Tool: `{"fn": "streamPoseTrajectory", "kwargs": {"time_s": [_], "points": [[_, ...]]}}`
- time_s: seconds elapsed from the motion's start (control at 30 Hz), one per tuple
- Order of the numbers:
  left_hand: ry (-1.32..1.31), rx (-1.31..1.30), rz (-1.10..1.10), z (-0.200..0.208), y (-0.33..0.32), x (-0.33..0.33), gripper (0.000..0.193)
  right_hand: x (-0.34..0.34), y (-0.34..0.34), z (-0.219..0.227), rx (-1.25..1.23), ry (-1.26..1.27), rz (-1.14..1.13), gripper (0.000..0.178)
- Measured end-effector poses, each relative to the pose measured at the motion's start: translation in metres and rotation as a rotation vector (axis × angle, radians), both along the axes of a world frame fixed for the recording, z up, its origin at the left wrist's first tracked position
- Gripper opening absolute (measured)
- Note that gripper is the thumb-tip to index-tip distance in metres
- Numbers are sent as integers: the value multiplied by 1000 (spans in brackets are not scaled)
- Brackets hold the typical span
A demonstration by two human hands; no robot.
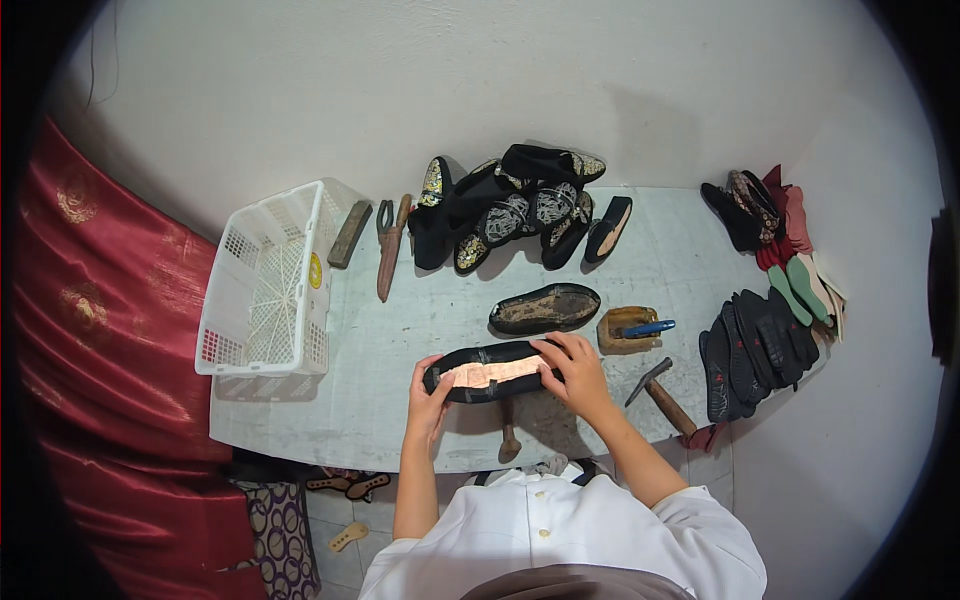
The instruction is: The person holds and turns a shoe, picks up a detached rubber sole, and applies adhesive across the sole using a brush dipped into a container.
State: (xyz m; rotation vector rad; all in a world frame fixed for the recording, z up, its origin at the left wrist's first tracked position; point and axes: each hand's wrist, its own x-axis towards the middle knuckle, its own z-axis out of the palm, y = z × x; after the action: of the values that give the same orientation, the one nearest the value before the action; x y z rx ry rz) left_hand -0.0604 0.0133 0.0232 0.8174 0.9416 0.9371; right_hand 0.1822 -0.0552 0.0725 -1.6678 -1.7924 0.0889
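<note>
Near the front edge of the table I hold a black shoe (pixel 490 376), bottom side up, level between both hands. A long pale pinkish strip runs down its middle, framed by black material folded in around it. My left hand (pixel 430 392) grips the left end, thumb on top. At the right end, my right hand (pixel 573 375) wraps over the shoe with fingers on its far edge. Just beyond lies another black shoe (pixel 545 308), its bottom brown and rough. Partly under the held shoe is a wooden-handled tool (pixel 509 440); its other end is hidden.
A worn tub (pixel 612 335) with a blue-handled tool stands right of centre, near a hammer (pixel 665 397). Black soles (pixel 755 350) pile up at the right. Decorated black shoes (pixel 510 210) heap at the back. A white basket (pixel 300 345), dark block (pixel 350 235) and scissors (pixel 386 225) are left.
</note>
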Motion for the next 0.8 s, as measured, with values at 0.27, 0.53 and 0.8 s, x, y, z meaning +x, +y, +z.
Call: {"fn": "streamPoseTrajectory", "kwargs": {"time_s": [0.27, 0.53, 0.8], "points": [[148, 273, 101, -13, -3, 4, 42, 2, -3, 7, 35, -6, 36, 40], [1002, 1152, -72, 71, -19, 38, 46, -2, -10, 19, 106, -61, 14, 42], [1314, 1301, -144, 19, -25, 65, 72, -2, -7, -16, 169, -113, 58, 38]]}}
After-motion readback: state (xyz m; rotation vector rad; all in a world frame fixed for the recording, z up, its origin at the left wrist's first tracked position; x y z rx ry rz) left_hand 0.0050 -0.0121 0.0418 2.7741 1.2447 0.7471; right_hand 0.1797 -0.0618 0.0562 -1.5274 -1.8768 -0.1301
